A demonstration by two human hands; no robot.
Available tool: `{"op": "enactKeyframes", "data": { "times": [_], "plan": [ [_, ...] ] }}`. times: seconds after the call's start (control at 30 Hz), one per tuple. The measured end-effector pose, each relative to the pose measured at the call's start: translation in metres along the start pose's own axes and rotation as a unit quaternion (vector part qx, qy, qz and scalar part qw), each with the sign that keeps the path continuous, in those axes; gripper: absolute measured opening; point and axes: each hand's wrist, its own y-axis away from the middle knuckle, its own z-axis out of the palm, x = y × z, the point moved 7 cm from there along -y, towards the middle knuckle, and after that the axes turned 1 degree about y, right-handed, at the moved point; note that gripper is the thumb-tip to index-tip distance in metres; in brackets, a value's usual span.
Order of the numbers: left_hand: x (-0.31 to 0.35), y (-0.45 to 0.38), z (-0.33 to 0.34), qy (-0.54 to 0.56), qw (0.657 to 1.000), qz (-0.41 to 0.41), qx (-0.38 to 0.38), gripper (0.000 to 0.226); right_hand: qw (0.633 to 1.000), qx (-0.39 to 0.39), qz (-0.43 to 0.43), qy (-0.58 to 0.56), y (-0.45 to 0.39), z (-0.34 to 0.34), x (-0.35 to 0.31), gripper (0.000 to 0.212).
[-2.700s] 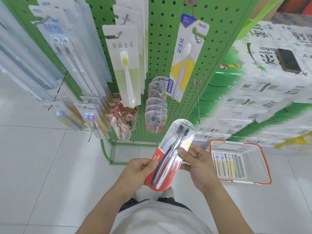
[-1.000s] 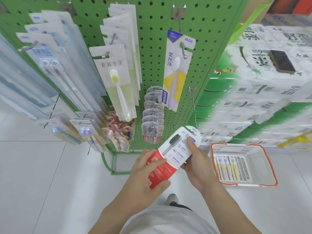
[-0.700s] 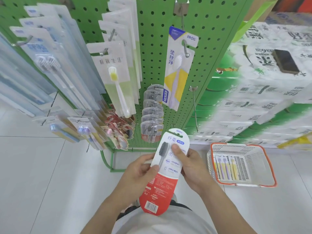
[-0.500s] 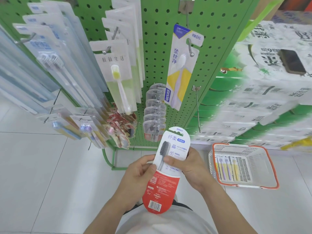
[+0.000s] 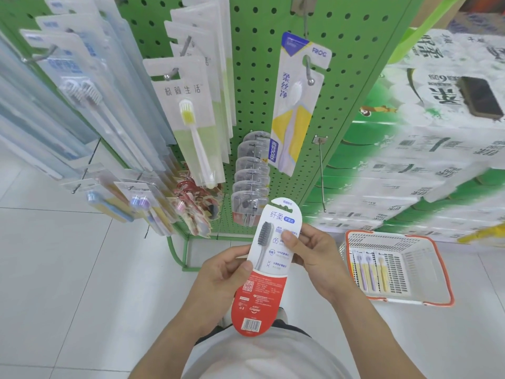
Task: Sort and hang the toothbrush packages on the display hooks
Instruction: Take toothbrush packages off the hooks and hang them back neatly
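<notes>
Here | left hand point(image 5: 221, 272) pinches toothbrush package point(image 5: 269, 269) edge | right hand point(image 5: 314, 255) grips top, thumb across

two hands point(image 5: 224, 272), one red-and-white toothbrush package point(image 5: 266, 272) held, one orange-rimmed basket point(image 5: 442, 274), three toothbrushes point(image 5: 370, 273) inside it, one bare hook point(image 5: 322, 173), perhaps six clear packs point(image 5: 250, 184) stacked on a peg

Card, plastic, painted metal and glossy tile round the pegboard point(image 5: 273, 77).

The pegboard looks like matt green painted metal with bare shiny wire hooks point(image 5: 322, 173). Hung on it are clear glossy plastic packs point(image 5: 199, 119). The held pack point(image 5: 269, 269) shows smooth printed card. Right of the pegboard sits a plastic mesh basket point(image 5: 426, 269) on glossy white floor tiles point(image 5: 68, 269).
</notes>
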Motion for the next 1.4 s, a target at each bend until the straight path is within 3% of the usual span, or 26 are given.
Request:
{"op": "enactKeyframes", "data": {
  "times": [0.3, 0.4, 0.53, 0.63, 0.77, 0.87, 0.97, 1.1, 1.33, 1.4],
  "plan": [
    [-0.003, -0.004, 0.002, 0.024, 1.000, -0.010, 0.016, 0.039, 0.993, -0.084, -0.012, 0.085, 0.005, 0.008, -0.003, 0.066],
    [-0.001, -0.005, 0.004, 0.018, 1.000, -0.004, 0.020, 0.030, 0.991, -0.104, -0.007, 0.086, 0.008, 0.016, 0.001, 0.075],
    [-0.006, -0.003, 0.001, 0.017, 0.999, -0.013, 0.042, 0.024, 0.992, -0.089, 0.002, 0.089, 0.008, 0.015, 0.005, 0.061],
    [-0.010, -0.002, 0.004, 0.031, 0.999, -0.016, 0.041, 0.036, 0.996, -0.048, 0.011, 0.078, 0.006, 0.002, 0.008, 0.047],
    [-0.013, -0.001, 0.008, 0.022, 0.999, -0.020, 0.017, 0.040, 0.999, -0.014, 0.008, 0.048, 0.007, -0.005, 0.006, 0.045],
    [-0.018, 0.001, 0.011, -0.045, 0.998, -0.036, -0.035, 0.052, 1.000, 0.029, -0.003, 0.012, 0.006, -0.010, 0.005, 0.044],
    [-0.023, 0.005, 0.014, -0.133, 0.989, -0.041, -0.055, 0.041, 0.999, 0.041, -0.005, -0.011, 0.006, -0.011, 0.002, 0.043],
    [-0.025, 0.005, 0.014, -0.161, 0.985, -0.038, -0.055, 0.036, 0.999, 0.041, 0.008, -0.033, 0.005, -0.013, 0.003, 0.035],
    [-0.026, 0.009, 0.002, -0.235, 0.966, -0.056, -0.092, 0.028, 0.998, 0.006, -0.048, 0.028, 0.008, -0.007, -0.010, 0.063],
    [-0.024, 0.010, -0.002, -0.242, 0.965, -0.057, -0.087, 0.028, 0.997, 0.028, -0.066, 0.038, 0.009, -0.008, -0.010, 0.061]
  ]
}}
